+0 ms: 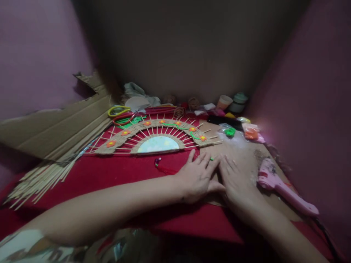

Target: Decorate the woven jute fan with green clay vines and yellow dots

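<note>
My left hand (196, 179) lies palm down with its fingers stretched out over the edge of a brown cardboard sheet (241, 146). Beside it, my right hand (233, 179) rests flat on the same sheet, fingers straight and its tips close to the left ones. A small piece of thin green strand (212, 159) shows at the left fingertips; the rest of it, if any, is hidden. Behind the hands lies a half-round fan (120, 140) of sticks and woven twine, with orange flowers, green strands and a light blue centre (159, 144). A red tassel (166, 169) lies by my left hand.
A pink glue gun (287, 193) lies at the right. Green clay (229, 132) in plastic and an orange packet (251, 132) sit at the back. Thin sticks (49, 173) and bent cardboard (60, 131) occupy the left. Yellow-handled scissors (118, 110) and a cup (225, 102) stand along the wall.
</note>
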Demonstrator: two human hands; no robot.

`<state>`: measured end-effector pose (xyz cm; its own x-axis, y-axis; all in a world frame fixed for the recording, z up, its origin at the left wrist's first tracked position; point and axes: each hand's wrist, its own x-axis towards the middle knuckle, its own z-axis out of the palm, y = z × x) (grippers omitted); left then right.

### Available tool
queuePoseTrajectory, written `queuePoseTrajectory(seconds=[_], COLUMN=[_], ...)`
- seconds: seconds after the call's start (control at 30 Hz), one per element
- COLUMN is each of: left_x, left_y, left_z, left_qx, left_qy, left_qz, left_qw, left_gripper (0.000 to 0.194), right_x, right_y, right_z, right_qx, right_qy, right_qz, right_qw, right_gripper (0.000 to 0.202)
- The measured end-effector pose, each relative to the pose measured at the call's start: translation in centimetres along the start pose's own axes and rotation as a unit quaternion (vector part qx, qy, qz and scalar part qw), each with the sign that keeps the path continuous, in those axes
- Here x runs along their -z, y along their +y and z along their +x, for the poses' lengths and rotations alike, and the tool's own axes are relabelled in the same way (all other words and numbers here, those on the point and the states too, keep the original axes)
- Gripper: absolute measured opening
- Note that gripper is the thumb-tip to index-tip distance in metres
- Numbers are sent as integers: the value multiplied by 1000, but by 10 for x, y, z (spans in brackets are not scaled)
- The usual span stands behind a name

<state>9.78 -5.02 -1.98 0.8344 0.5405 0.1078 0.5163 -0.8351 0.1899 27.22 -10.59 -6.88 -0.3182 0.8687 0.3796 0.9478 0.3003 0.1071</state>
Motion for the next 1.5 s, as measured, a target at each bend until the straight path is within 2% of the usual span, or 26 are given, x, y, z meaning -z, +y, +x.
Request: queuePoseTrajectory(seconds=[0.13,0.2,0.27,0.4,0.57,0.7,0.8,0.9,1.0,1.17,1.33,1.5], left_x=[1,2,5,13,14,4,-3,-4,2,15,9,1], left_y=[2,0,-5,-16,-12,-4,1,0,-8,-26,-21,-13], left_z=[-11,-15,-11,8,24,16,4,4,12,16,4,-9], left_qx=[-30,-33,-15,6,-20,-35,-49,-45,-18,5,1,-16], left_qy=[-6,-10,0,22,-8,-37,-24,-18,5,30,9,-10], left_qz=[3,7,13,-9,-35,-17,-5,9,18,-25,-16,16], left_qw=[1000,999,1000,1000,999,999,998,999,1000,999,1000,1000], left_gripper=[80,80,83,88,83,80,79,79,80,73,80,85], right_x=[16,26,35,47,38,31,33,37,44,54,48,45], right_y=[-10,-13,-11,4,11,0,-9,-10,-3,4,-4,-13], right_z=[-7,-7,-1,16,20,7,0,5,17,23,19,7], right_qx=[10,1,-33,-106,-98,-65,-68,-91,-120,-155,-139,-120], right_qy=[-1,-24,-61,-84,-82,-103,-95,-113,-151,-131,-162,-126], right_qz=[3,21,47,55,55,50,44,39,48,84,66,61], right_qw=[1000,999,997,989,990,991,992,989,980,976,975,983], right_gripper=[65,68,71,81,78,73,73,76,77,85,84,83])
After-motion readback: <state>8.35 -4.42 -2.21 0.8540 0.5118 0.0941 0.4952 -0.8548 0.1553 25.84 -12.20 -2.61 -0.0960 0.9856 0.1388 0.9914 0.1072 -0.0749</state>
